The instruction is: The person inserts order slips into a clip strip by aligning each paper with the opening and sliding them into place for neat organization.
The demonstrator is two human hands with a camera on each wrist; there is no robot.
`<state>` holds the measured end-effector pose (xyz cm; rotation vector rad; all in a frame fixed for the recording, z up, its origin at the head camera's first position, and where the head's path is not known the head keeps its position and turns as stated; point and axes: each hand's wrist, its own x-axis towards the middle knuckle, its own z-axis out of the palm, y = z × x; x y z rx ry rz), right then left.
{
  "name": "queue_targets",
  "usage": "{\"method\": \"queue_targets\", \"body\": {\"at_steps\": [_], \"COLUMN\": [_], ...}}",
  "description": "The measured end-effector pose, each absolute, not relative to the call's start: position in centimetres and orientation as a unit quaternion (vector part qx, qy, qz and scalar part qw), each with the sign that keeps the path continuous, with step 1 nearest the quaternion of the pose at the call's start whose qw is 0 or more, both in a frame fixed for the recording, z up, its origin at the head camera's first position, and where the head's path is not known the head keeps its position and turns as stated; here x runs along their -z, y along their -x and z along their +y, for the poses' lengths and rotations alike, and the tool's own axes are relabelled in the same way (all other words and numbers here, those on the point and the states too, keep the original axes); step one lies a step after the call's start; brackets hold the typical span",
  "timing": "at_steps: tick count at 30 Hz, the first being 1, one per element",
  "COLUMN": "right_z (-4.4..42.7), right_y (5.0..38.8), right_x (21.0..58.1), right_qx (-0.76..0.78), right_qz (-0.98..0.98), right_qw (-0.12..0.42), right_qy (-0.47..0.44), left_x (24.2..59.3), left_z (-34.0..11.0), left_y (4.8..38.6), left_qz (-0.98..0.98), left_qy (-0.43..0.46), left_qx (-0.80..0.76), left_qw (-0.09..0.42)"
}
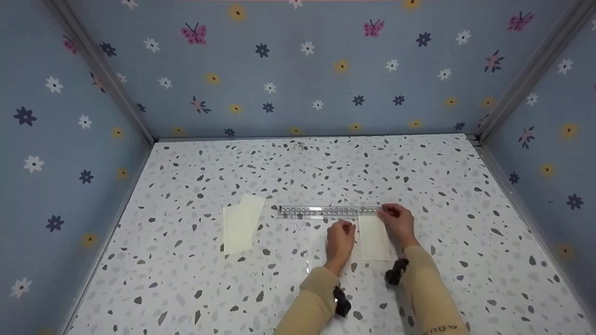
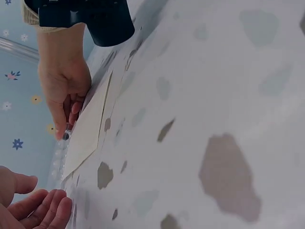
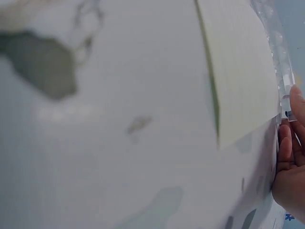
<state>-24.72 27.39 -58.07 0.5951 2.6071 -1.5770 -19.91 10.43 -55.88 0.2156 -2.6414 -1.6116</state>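
A clear plastic strip with rows of round bumps (image 1: 321, 211) lies crosswise on the speckled table. My right hand (image 1: 401, 225) pinches its right end between thumb and fingers, also visible in the right wrist view at the right edge. Just below the strip, a cream paper sheet (image 1: 375, 238) lies flat with its top edge against it. My left hand (image 1: 341, 242) is left of that sheet, near the strip's lower edge. The left wrist view shows the left fingers (image 2: 47, 210) loosely bent, thumb apart, with nothing between them.
Further left, several cream paper sheets (image 1: 240, 228) lie overlapping. What looks like a clear film edge (image 1: 308, 260) glints left of my left hand. Flowered blue panels (image 1: 307, 70) border the table (image 1: 186, 288) at the back and sides.
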Motion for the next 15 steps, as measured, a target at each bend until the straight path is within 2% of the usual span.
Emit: {"method": "queue_targets", "body": {"at_steps": [15], "right_z": [27.6], "right_y": [25.1], "right_x": [58.4], "right_qx": [0.51], "right_qz": [0.831], "right_qw": [0.029], "right_qy": [-0.219], "left_x": [55.4], "left_z": [4.8], "left_y": [20.4], "left_qz": [-0.879], "left_qy": [0.012], "left_qx": [0.47], "left_qw": [0.077]}}
